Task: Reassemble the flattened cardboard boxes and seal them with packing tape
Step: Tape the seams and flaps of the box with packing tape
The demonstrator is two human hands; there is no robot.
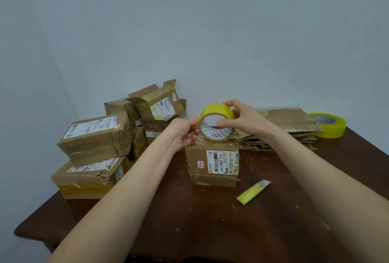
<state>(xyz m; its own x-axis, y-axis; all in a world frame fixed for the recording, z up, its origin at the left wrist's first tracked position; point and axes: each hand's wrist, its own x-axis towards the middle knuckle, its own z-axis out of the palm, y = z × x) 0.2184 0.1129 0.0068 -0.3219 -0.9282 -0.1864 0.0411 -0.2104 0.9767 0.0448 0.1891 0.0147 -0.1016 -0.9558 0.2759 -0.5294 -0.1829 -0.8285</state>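
Yellow cutter (252, 192), left hand (185, 134) and right hand (242, 117) gripping tape roll (216, 109) over box (202, 155), taped boxes (94, 138) left, flat cardboard (290, 123) right

box (212, 170) top: hidden by tape roll (216, 110) | stacked-box labels (92, 129): print illegible

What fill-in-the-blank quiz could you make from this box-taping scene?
1. The tape roll held by the right hand and left hand is ___ in colour.
2. The cutter lies on the table to the ___ of the labelled box.
3. Counting the spare roll at the table's far right, the tape rolls in view number ___.

Missing words: yellow; right; two.
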